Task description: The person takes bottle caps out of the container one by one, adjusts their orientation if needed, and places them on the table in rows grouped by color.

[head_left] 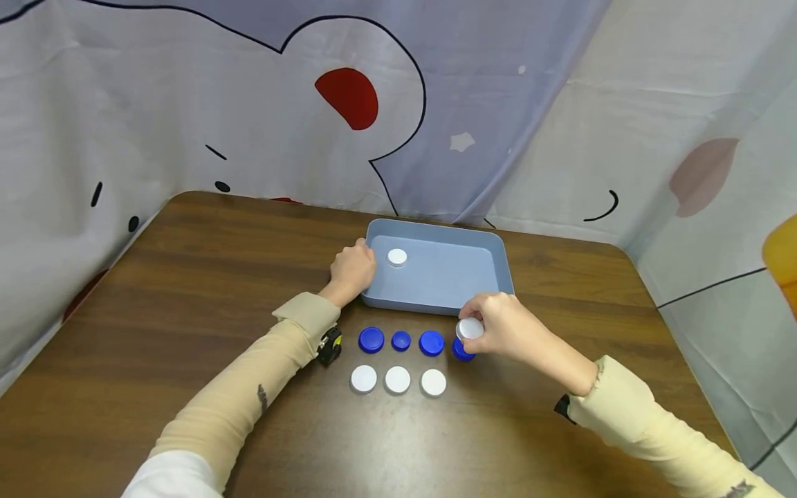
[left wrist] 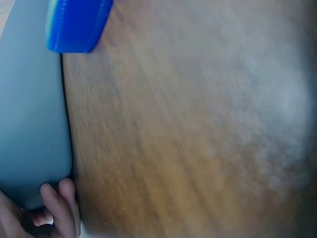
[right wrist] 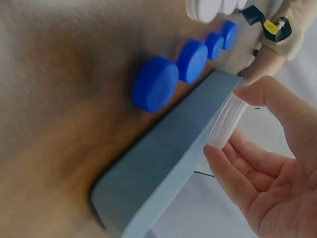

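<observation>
My right hand (head_left: 507, 325) pinches a white bottle cap (head_left: 470, 328) between thumb and fingers, just above the rightmost blue cap (head_left: 463, 352). In the right wrist view the held cap's clear ribbed side (right wrist: 227, 121) shows, tilted, close to the rim of the grey-blue tray (right wrist: 148, 168). At the tray's left side my left hand (head_left: 353, 268) grips the rim, its fingers (left wrist: 59, 208) curled at the corner in the left wrist view. Another white cap (head_left: 397, 258) lies inside the tray, towards its left end.
Several blue caps (head_left: 371, 339) form a row in front of the tray. Closer to me, three white caps (head_left: 397, 380) lie in a second row. All sit on a brown wooden table (head_left: 280, 429), with a patterned curtain (head_left: 249, 104) behind it.
</observation>
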`<state>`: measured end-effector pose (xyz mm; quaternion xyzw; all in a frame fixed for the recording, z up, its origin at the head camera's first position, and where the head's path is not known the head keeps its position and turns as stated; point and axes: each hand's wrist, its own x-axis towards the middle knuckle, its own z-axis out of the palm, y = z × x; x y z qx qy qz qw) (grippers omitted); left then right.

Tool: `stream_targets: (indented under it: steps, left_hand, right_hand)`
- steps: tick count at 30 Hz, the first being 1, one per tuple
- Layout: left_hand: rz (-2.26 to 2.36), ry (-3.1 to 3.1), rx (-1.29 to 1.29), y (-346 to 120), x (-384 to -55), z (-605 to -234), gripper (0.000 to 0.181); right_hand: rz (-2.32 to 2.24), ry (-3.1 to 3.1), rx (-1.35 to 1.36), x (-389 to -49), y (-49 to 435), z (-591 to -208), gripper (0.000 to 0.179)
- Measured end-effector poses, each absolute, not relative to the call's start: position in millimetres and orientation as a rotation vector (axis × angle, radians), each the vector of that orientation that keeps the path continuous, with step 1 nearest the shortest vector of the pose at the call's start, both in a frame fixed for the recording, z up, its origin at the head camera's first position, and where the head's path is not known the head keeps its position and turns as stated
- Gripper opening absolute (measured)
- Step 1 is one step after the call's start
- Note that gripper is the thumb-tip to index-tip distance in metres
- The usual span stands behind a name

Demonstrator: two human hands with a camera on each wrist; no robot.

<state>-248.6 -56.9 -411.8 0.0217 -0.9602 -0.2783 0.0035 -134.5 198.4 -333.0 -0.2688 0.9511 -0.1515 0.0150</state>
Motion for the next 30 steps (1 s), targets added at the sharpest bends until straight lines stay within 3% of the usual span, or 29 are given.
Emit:
stream_targets:
  steps: [30]
  left_hand:
    - [-0.871, -3.020, 0.080, -57.5, -248.9, -410.9, 0.037]
  right_hand:
    - [-0.496, 2.933, -0.838, -78.9, 206.2, -373.0, 0.026]
